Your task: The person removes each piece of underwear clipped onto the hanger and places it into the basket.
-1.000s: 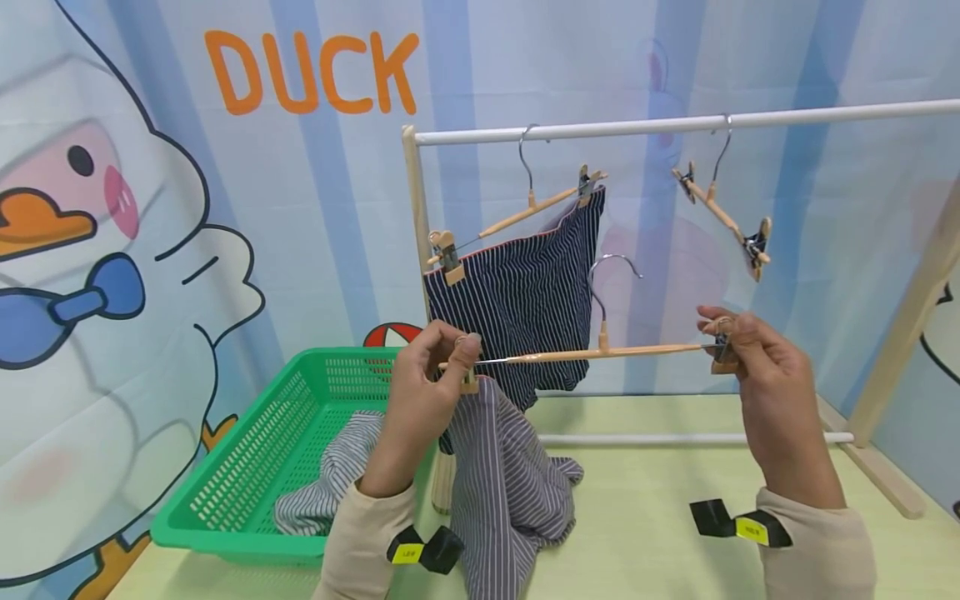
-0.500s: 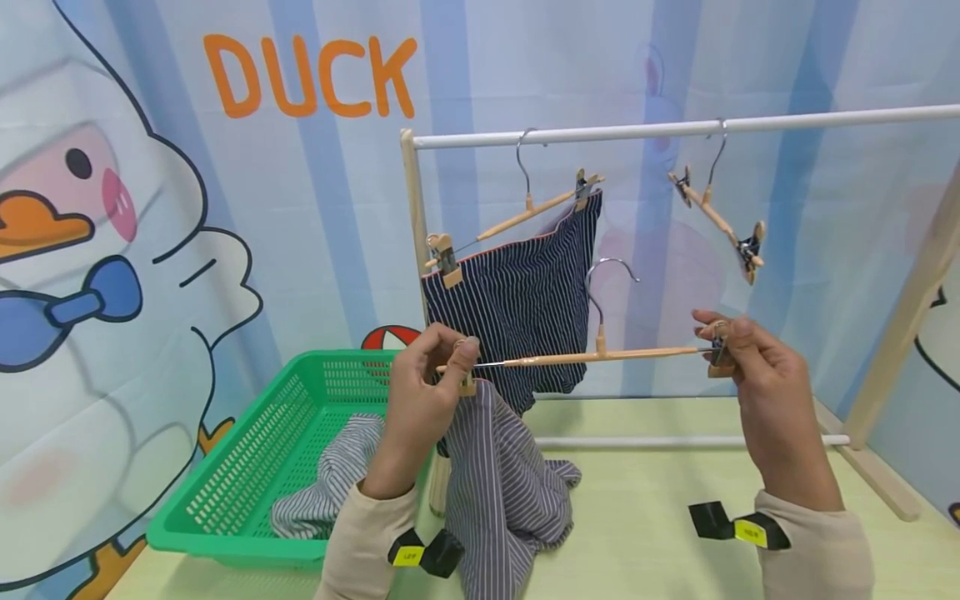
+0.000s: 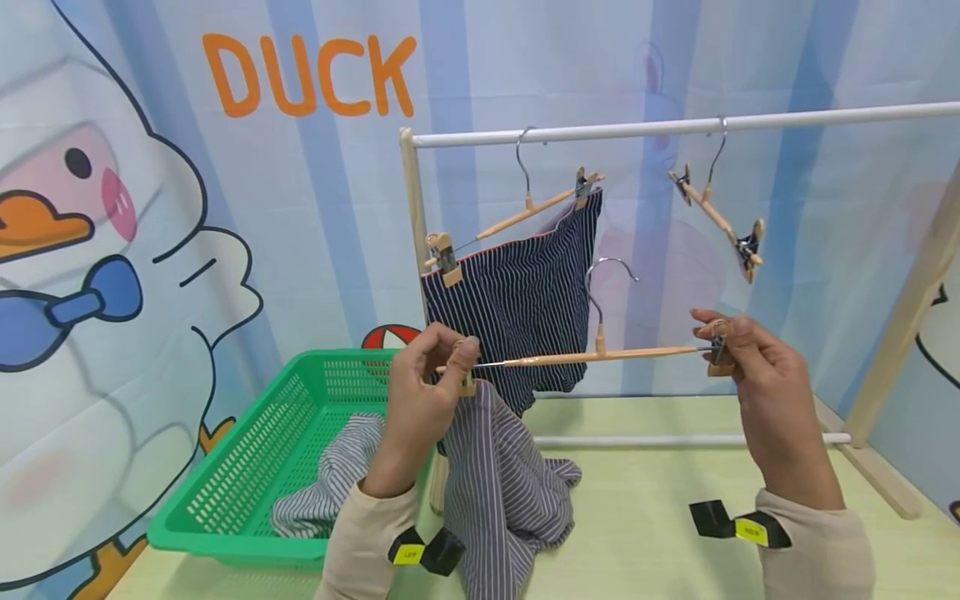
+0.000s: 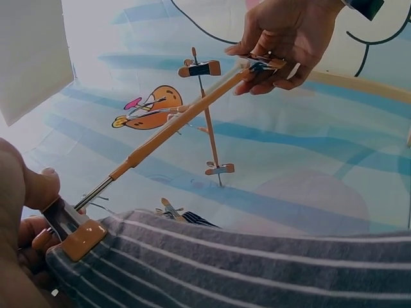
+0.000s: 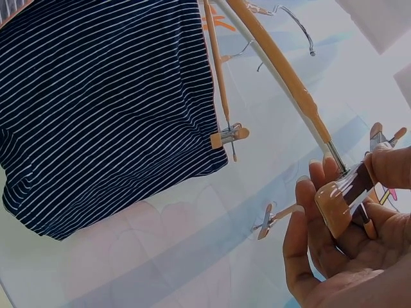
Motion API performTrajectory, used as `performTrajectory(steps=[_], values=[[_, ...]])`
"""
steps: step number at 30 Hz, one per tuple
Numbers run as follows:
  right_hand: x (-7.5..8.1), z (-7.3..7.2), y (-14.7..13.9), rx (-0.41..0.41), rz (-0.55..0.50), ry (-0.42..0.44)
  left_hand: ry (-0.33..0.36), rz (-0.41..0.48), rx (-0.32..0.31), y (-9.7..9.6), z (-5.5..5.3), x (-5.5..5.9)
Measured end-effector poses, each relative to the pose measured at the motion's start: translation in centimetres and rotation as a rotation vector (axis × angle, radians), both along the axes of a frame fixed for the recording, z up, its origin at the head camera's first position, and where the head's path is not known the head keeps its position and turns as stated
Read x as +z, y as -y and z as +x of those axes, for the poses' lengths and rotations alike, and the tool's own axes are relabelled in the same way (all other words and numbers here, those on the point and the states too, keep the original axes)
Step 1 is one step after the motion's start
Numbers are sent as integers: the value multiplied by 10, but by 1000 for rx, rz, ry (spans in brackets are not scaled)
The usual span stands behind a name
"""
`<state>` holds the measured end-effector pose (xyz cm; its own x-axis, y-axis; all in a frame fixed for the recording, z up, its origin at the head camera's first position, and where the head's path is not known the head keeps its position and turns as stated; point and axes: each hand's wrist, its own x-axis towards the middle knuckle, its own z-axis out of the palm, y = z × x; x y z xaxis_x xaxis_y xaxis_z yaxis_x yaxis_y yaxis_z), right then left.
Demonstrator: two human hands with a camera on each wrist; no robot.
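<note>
A clip hanger [image 3: 600,355] with a metal hook is held level between both hands in the head view. My left hand [image 3: 423,392] pinches its left clip [image 4: 83,239], which bites the corner of a grey striped garment [image 3: 498,475]. That cloth hangs down from the clip toward the table. With thumb and fingers, my right hand [image 3: 772,392] pinches the right clip [image 5: 337,205]; no cloth shows in it. Behind the hanger, a navy striped garment [image 3: 517,292] hangs by two clips from another hanger [image 3: 525,215] on the rail.
A white rail [image 3: 637,129] on a wooden frame runs across the back. From it hangs a bare clip hanger [image 3: 716,215] at the right. At the left, a green basket [image 3: 240,546] holds another striped cloth [image 3: 337,475]. A red-and-white round shape [image 3: 390,337] shows behind the basket.
The whole head view has shifted very slightly. Both hands keep their grip on the clips, and the hanger and garment stay in nearly the same place.
</note>
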<state>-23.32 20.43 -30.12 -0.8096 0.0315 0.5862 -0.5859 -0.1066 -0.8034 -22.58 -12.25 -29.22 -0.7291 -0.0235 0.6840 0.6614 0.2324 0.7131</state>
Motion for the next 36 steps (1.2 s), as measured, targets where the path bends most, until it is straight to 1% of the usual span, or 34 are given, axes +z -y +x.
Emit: performTrajectory(steps=[17,26,31,36], values=[[0,1,-2,2,7,-1,-28,-7,13,-1,-2,-1],[1,0,-2,4,10,-1,-28,16,-6,-1,-1,0],[2,0,-2,14,4,-5,-1,1,-8,-1,0,1],[1,0,-3,6,9,5,71,-35,-17,0,-1,1]])
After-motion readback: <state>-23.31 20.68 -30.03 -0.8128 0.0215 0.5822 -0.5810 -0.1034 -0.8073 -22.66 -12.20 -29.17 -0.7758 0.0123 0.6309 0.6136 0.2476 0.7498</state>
